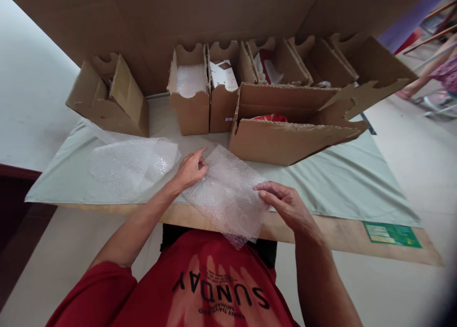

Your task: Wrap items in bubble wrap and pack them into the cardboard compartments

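Observation:
A clear piece of bubble wrap [232,189] lies slantwise in front of me, its lower corner hanging over the table's front edge. On its right edge, my right hand [287,205] is closed, thumb and fingers pinching the plastic. My left hand [191,170] is at the opposite edge, index finger stretched forward and the thumb and other fingers curled against the wrap. More bubble wrap [135,165] lies loosely crumpled to the left, beyond my left forearm.
Several cardboard bins line the back; one holds clear plastic packs [191,79], another a white box [224,74]. A cardboard bin [293,141] lies across the front with something red [270,118] inside. Another bin [110,96] stands left. A green card [392,234] lies front right. Part of a person [444,74] shows far right.

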Motion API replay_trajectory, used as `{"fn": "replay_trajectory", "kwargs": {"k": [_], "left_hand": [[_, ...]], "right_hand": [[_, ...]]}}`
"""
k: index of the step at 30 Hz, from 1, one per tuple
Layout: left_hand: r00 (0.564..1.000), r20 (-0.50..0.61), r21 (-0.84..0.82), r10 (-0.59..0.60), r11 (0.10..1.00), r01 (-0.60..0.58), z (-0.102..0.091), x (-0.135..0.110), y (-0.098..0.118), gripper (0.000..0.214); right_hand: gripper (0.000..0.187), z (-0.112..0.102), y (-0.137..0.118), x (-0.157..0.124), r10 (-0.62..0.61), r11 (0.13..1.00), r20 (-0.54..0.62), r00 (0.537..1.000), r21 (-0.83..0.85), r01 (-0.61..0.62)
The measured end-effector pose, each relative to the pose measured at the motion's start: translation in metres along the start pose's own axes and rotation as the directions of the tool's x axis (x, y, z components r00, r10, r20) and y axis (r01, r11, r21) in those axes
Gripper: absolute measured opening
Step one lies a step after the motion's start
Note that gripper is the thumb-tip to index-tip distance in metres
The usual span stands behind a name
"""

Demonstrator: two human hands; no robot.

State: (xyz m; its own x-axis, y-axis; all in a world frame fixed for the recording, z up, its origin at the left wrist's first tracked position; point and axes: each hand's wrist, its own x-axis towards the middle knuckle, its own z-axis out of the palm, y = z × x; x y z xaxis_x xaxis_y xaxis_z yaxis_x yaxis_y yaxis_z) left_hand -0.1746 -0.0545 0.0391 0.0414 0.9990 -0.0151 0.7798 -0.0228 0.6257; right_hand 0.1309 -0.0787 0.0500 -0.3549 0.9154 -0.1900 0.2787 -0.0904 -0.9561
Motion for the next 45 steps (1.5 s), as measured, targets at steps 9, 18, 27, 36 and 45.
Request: {"fn": "replay_trajectory", "kwargs": {"k": [9,18,27,36,45], "left_hand": [[0.993,-0.118,0.151,-0.005,0.988,0.023,-0.014,-0.032,0.009,0.053],[0.991,-0.005,0.286,-0.137,0.949,0.132,0.008,-0.002,-0.003,0.057],[0.999,0.009,0.325,-0.048,0.945,0.043,0.000,0.010,-0.006,0.055],[0.999,-0.043,0.548,-0.018,0.835,0.039,-0.037,-0.009,-0.052,0.044],[0.973,-0.210,0.550,-0.095,0.811,0.198,-0.084,-0.064,-0.111,0.041]], "right_hand": [[0.041,-0.018,0.003,0.025,-0.006,0.986,-0.174,0.985,-0.163,-0.023],[0.037,-0.003,0.036,0.031,-0.120,0.753,-0.408,0.905,-0.632,-0.186],[0.038,0.000,0.040,0.027,-0.107,0.679,-0.353,0.929,-0.709,-0.191],[0.035,0.002,0.043,0.023,-0.165,0.671,-0.369,0.915,-0.722,-0.170],[0.038,-0.001,0.037,0.028,-0.115,0.655,-0.328,0.938,-0.734,-0.176]]}}
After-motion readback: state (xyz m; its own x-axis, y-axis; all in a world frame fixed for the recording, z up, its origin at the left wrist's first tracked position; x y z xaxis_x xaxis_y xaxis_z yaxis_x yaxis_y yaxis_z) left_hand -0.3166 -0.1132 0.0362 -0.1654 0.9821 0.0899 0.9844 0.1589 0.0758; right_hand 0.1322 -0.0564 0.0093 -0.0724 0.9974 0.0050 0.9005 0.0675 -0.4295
